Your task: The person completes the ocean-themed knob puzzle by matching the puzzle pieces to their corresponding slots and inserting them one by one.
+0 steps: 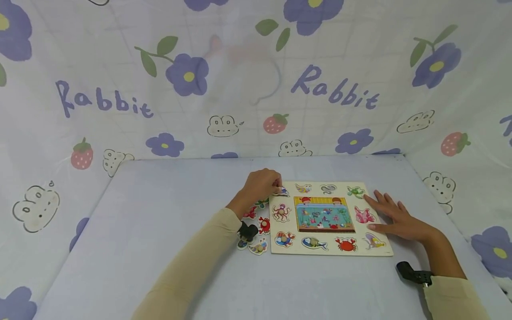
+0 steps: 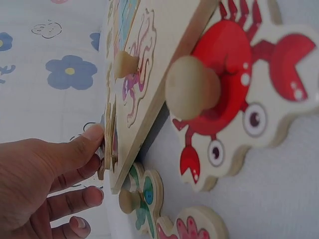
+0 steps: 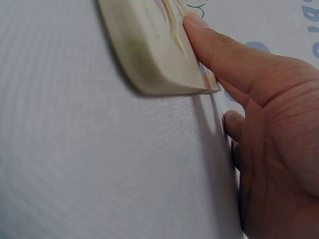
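A wooden sea-animal puzzle board (image 1: 332, 252) lies flat on the table. At its top left corner my left hand (image 1: 262, 184) pinches a puzzle piece (image 1: 283, 192) between thumb and fingers; the piece appears edge-on in the left wrist view, its picture mostly hidden. Just below it on the board is an octopus piece (image 2: 133, 79) with a round wooden knob. My right hand (image 1: 398, 221) lies with fingers spread at the board's right edge, near the turtle and the pink coral pictures. In the right wrist view its thumb (image 3: 219, 45) rests on the board's edge.
Left of the board lie several loose pieces, among them a red crab (image 2: 224, 74) with a knob, a green piece (image 2: 148, 196) and a shell-like piece (image 1: 258, 246). A printed curtain (image 1: 248, 80) hangs behind the white table (image 1: 160, 213).
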Available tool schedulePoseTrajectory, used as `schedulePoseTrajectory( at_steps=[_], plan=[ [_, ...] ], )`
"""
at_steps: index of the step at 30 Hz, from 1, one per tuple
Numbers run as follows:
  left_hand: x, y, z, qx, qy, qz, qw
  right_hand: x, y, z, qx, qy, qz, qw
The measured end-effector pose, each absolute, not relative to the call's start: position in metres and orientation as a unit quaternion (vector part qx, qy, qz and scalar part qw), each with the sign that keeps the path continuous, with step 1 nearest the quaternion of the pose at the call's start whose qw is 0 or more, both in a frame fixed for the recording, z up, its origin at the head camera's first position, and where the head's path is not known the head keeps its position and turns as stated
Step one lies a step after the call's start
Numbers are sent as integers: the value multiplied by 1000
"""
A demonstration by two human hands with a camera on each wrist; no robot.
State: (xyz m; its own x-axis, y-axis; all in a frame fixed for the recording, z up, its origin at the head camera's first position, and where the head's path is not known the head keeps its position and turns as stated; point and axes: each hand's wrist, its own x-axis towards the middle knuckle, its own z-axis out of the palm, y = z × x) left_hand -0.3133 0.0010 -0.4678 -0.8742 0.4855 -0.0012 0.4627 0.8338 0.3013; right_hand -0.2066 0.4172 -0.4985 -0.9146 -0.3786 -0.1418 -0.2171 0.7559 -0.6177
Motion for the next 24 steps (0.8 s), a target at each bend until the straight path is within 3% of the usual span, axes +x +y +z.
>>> schedulePoseTrajectory(
  at_steps=[24],
  plan=[
    [-310, 7, -472, 264, 954, 142, 26, -208, 419, -499, -154, 929, -308, 137]
  ],
)
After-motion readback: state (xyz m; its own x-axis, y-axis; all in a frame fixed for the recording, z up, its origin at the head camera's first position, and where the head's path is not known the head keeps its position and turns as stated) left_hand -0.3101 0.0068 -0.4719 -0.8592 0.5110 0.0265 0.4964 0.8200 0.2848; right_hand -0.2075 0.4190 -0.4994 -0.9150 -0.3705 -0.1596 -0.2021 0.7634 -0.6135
